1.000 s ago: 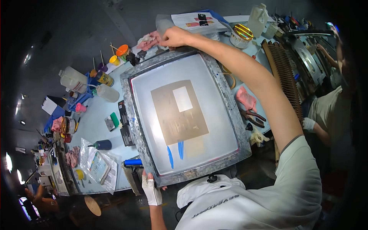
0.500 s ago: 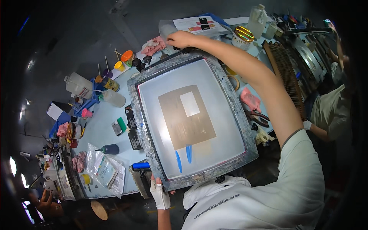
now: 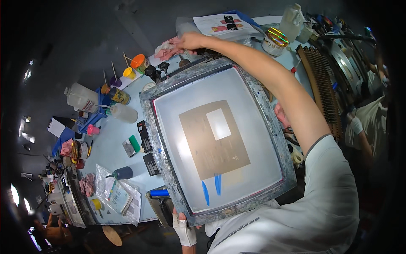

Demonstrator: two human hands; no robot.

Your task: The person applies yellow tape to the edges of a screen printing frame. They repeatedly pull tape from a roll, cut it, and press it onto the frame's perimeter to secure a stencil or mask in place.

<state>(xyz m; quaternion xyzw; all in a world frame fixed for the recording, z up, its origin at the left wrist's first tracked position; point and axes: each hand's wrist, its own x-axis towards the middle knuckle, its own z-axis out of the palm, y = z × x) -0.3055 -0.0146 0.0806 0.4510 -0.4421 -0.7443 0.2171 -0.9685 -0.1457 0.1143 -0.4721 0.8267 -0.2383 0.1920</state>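
A screen-printing frame lies tilted before me, its mesh pale with a brown rectangle, a white patch and two blue tape strips. At its near left corner my left hand, in a white fingerless glove, grips the rim; part of the fingers is hidden beneath. My right arm stretches over the frame's right and far side. Beyond the far edge, my right hand has its bent fingers on the right end of a crumpled pink cloth; the fingertips are partly hidden.
Left of the frame are black boxes, a dark squeeze bottle, white bottles and a plastic-wrapped packet. Cups of paint stand at the far left. A tin and printed sheets lie at the back. Another person works at right.
My right hand has moved left, from the grey translucent sheet onto the pink cloth. The frame sits lower and further right in the picture; my left hand stays at its corner.
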